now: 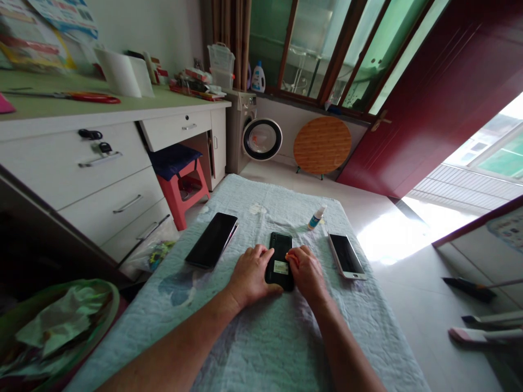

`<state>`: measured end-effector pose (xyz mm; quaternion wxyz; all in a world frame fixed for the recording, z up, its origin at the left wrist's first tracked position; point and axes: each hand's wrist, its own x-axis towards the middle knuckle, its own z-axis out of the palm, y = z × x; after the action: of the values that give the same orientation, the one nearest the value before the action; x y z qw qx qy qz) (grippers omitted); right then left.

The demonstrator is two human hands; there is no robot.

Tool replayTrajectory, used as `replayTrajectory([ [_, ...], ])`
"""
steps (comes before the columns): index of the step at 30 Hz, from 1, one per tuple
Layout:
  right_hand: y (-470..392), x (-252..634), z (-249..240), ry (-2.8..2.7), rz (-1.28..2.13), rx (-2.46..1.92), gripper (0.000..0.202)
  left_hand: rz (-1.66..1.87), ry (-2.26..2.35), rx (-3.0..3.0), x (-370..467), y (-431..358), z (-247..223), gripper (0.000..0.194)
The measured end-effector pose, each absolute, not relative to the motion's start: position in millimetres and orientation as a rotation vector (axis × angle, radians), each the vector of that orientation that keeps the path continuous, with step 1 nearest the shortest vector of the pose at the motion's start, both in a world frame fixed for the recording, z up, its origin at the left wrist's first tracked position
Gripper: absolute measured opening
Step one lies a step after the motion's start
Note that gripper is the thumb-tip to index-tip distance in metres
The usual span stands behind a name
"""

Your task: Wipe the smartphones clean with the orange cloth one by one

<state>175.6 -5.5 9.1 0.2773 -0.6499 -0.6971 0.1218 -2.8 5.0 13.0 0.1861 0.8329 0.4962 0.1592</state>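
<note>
A dark phone (280, 247) lies back up on the cloth-covered table, with a whitish label on its lower back. My left hand (251, 275) holds it along the left side, thumb at the bottom edge and fingers at the upper left. At the phone's right side, my right hand (307, 272) is closed with its fingertips on the back. Between those fingertips shows a small orange thing (291, 256), mostly hidden and too small to name. To the left lies a large black-screened phone (212, 239); to the right lies a white-framed phone (346, 256), screen up. A small spray bottle (316, 218) stands behind.
A pale blue quilted cloth (261, 337) covers the table. Left are a white drawer desk (122, 179), a red stool (186, 196) and a waste bin (112, 305). Beyond stand an open washing machine (241, 130) and a round wooden board (322, 144). Brooms (469, 288) lie at right.
</note>
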Motion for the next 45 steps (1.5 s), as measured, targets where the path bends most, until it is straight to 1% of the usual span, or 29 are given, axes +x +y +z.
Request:
replayTrajectory([
  [7,-8.1,159.1,16.6,-2.102,0.393,-1.479,0.02,0.458,1.385,2.338,-3.6,5.3,13.8,0.085],
  [11,-12.9,160.1,24.1,-2.181,0.467,-1.439,0.028,0.46,1.376,2.338,-4.0,5.2,13.0,0.083],
  [15,-20.5,159.7,28.7,-2.23,0.55,-1.417,0.031,0.456,1.363,2.35,-4.7,6.6,10.1,0.084],
  [20,-27.2,155.0,29.5,-2.313,0.579,-1.355,0.027,0.424,1.321,2.355,-6.5,8.7,9.1,0.08],
  [29,-11.5,146.2,12.0,-2.084,0.381,-1.524,0.024,0.417,1.312,2.336,-9.0,10.1,10.0,0.091],
  [35,-11.2,144.3,11.8,-2.163,0.302,-1.521,0.02,0.466,1.302,2.314,-8.7,9.8,10.0,0.085],
  [41,-17.5,140.9,16.3,-2.303,0.373,-1.414,0.017,0.479,1.27,2.327,-10.0,12.0,8.5,0.079],
  [45,-23.8,140.3,21.5,-2.358,0.46,-1.365,0.018,0.403,1.202,2.345,-14.2,16.1,9.6,0.086],
])
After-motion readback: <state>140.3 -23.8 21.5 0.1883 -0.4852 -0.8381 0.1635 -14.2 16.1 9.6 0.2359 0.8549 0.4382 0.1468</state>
